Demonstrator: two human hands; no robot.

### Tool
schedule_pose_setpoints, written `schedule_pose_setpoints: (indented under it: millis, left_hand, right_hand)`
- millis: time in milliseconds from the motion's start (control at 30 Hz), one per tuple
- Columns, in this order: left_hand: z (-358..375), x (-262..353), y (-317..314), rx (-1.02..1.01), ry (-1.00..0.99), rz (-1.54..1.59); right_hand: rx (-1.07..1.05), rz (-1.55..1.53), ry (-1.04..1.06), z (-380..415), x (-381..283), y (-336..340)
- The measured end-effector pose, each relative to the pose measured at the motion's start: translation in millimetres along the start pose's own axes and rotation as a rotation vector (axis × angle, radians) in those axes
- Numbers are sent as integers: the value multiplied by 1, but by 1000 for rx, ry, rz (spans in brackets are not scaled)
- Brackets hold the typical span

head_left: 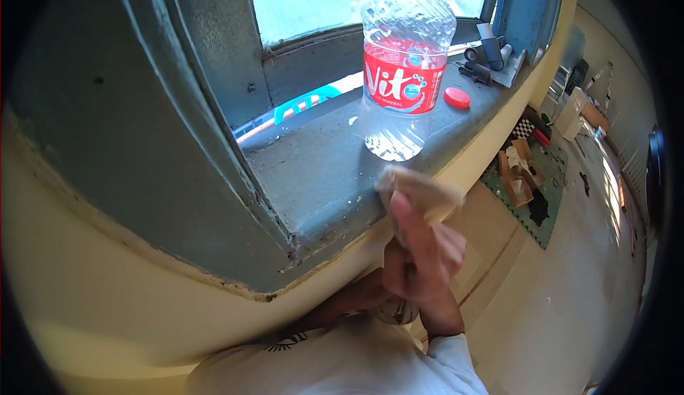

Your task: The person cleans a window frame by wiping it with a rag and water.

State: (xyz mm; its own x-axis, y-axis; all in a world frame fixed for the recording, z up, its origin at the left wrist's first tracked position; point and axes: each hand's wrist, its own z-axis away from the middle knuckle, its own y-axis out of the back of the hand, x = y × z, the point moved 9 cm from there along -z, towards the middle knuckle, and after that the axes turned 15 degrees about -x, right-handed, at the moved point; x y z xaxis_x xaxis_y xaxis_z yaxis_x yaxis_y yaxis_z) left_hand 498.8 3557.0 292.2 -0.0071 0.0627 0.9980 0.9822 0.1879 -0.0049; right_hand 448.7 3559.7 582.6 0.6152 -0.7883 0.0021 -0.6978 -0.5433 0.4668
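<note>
My right hand point(431, 256) is closed on a flat tan piece point(424, 192), smeared by motion, that looks like folded paper or cloth. Its thumb or finger presses along the near side of the piece, just off the sill's edge. My left hand point(388, 288) lies low near my chest, mostly hidden behind the right one, so its fingers cannot be made out. Close under both hands is a small brownish, shiny thing point(397, 312), too covered to name. Beyond the tan piece, a large clear plastic bottle point(404, 74) with a red label stands upright on the windowsill point(313, 174).
A red cap point(457, 98) rests on the sill right of the bottle, near some grey plastic pipe pieces point(490, 53). The open window frame point(214, 45) rises at the left. On the floor, a green mat point(543, 234) bears open cardboard boxes point(519, 174).
</note>
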Motion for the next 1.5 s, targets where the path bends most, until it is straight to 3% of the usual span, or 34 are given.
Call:
schedule_pose_setpoints:
  millis: [67,233,300,400,533,600,700,800,900,1000,1100,1200,1267,1333,1433,1500]
  left_hand:
    - [-1,0,1,-3,6,-3]
    - [-2,5,8,-4,16,-11]
    - [-3,8,9,-16,21,-15]
    - [-6,13,15,-28,36,-26]
    - [-10,22,25,-46,49,-48]
    - [-12,25,29,-59,58,-52]
    - [-13,30,36,-73,68,-63]
    - [-14,34,42,-85,70,-71]
    - [-11,35,42,-83,76,-72]
    - [-9,36,41,-89,78,-69]
    - [-9,38,43,-79,71,-71]
    - [-5,34,39,-71,70,-60]
    - [-2,31,36,-59,67,-62]
    - [-2,29,32,-50,55,-60]
    - [-4,14,19,-46,38,-54]
    - [-3,6,9,-42,15,-46]
  right_hand:
    - [-85,-60,-52,-9,2,-3]
    - [67,-86,23,3,-5,-3]
    - [52,-73,-82,9,5,-1]
    - [-53,-86,-50,4,-9,-12]
    - [52,-138,-6,17,-14,-17]
    - [26,-131,-86,27,-7,-19]
    - [-62,-165,9,29,-31,-25]
    - [-130,-154,-38,34,-24,-25]
    - [-106,-217,-113,29,-21,-23]
    - [-106,-182,72,27,-37,-22]
    - [-129,-196,-63,27,-21,-20]
    - [-68,-180,114,28,-44,-26]
    - [53,-172,-55,28,-21,-19]
    - [25,-177,-53,26,-20,-19]
    - [-170,-228,162,30,-54,-31]
    - [-193,-269,106,27,-46,-18]
